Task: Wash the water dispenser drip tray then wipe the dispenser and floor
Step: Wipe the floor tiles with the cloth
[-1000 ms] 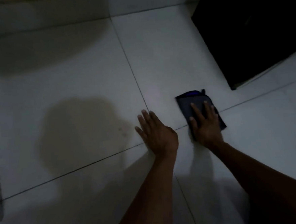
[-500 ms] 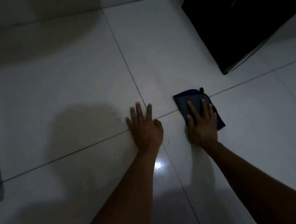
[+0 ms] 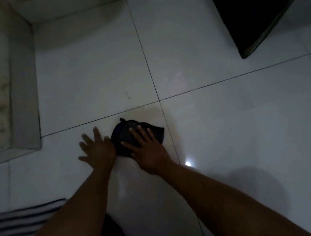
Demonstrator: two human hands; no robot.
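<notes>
Right hand (image 3: 149, 153) fingers (image 3: 134, 133) spread flat, pressing dark cloth (image 3: 122, 136).

The one head-worn camera looks forward and steeply down from above the white tiled floor (image 3: 225, 131). It is near enough that the left hand (image 3: 98, 151) and right hand (image 3: 148, 153) sit large at mid-frame. Its wide angle also reaches a pale upholstered block (image 3: 22, 90) at the left edge and a black unit (image 3: 254, 15) at the top right.
</notes>
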